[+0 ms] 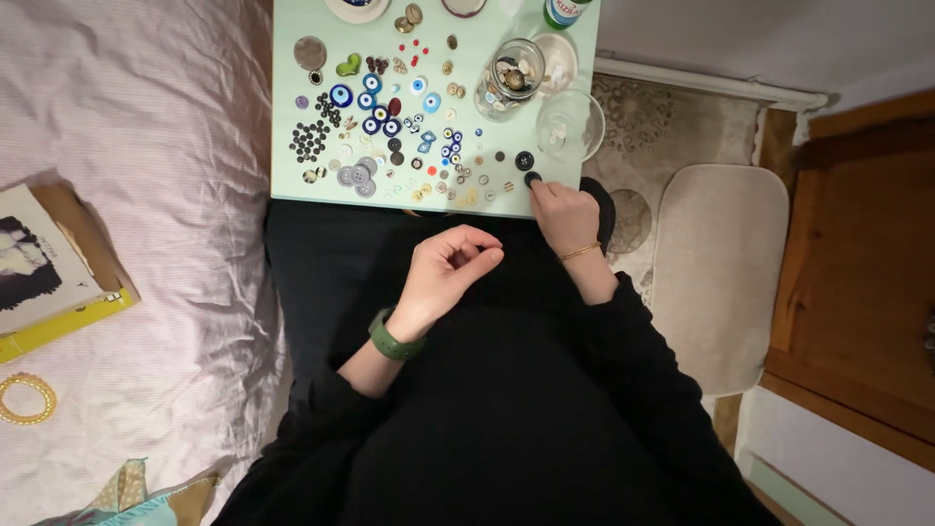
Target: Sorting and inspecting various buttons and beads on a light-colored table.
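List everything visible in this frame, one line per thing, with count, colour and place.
board: one, pale green, across the lap
buttons and beads: many, blue eye beads, black, white, gold, red, spread on the board
glass jar: one, clear, holding buttons, board's right side
glass bowl: one, clear, at the board's right edge
bottle: one, green, top edge
bedsheet: pink striped, left
book: one, yellow-edged, far left
ring: one, gold, lower left on the sheet
cushion: one, beige, right
rug: patterned, beige, under the cushion
black button: one, under the right fingertips
left hand: loosely curled over the lap, green wristband
right hand: on the black button, gold bracelet
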